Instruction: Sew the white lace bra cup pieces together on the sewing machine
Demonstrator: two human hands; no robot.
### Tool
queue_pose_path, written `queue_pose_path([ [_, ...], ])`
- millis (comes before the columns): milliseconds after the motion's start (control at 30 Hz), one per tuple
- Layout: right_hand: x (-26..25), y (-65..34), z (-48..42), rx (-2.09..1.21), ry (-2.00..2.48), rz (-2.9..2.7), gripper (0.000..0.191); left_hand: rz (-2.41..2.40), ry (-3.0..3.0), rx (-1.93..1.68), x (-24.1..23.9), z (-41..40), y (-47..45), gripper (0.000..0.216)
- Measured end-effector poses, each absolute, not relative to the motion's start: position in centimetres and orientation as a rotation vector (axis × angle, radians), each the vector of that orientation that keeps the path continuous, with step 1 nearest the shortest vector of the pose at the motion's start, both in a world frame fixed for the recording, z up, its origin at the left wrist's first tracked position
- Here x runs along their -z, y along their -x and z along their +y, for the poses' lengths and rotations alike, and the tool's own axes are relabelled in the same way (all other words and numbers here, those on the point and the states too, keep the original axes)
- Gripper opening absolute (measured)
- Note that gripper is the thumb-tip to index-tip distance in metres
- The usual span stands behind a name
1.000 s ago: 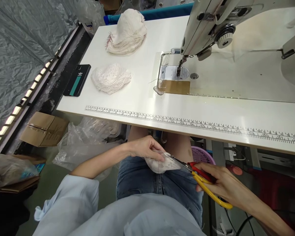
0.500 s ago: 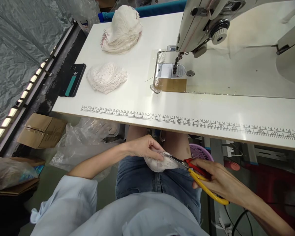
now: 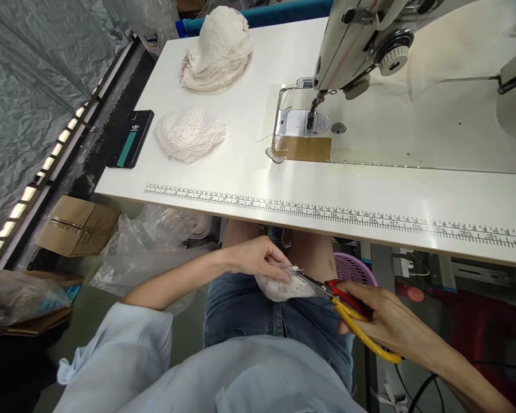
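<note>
Left hand (image 3: 260, 258) is pinching some white fabric (image 3: 279, 289) over the lap (image 3: 258, 321), fingers clamping on it; right hand (image 3: 384, 318) is gripping red-and-yellow-handled scissors (image 3: 344, 311), blades lying along its edge. Basically nothing's shifting versus half a second ago, so the work's staying put.

A glossy white table (image 3: 241, 172), edged with a printed black ruler (image 3: 266, 205), is flanked at left by crumpled grey sheeting (image 3: 30, 103); dull green floor (image 3: 88, 315) is glimpsed below.

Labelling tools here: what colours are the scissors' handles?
The scissors have one red handle and one yellow handle; best seen in the head view.
</note>
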State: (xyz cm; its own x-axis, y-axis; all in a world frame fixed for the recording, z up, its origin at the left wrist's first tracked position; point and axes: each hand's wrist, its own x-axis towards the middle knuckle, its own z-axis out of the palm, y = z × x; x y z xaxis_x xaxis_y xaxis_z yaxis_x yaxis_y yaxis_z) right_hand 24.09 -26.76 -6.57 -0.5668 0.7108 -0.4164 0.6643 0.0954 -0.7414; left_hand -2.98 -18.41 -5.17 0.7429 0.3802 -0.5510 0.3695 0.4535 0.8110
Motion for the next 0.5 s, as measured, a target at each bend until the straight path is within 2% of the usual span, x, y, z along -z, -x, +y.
queue_pose_path([
  [200,6.58,-23.79,-26.76,-1.407,1.449,-2.315,0.026,0.782,-1.165,-0.001,5.29,-18.52,2.89,0.035],
  [367,6.59,-23.68,-26.62,-1.452,1.404,-2.262,0.017,0.782,-1.208,0.009,4.91,-18.44,2.77,0.032],
  [500,6.64,-23.63,-26.61,-1.446,1.387,-2.259,0.02,0.761,-1.242,0.017,4.83,-18.34,2.79,0.031],
])
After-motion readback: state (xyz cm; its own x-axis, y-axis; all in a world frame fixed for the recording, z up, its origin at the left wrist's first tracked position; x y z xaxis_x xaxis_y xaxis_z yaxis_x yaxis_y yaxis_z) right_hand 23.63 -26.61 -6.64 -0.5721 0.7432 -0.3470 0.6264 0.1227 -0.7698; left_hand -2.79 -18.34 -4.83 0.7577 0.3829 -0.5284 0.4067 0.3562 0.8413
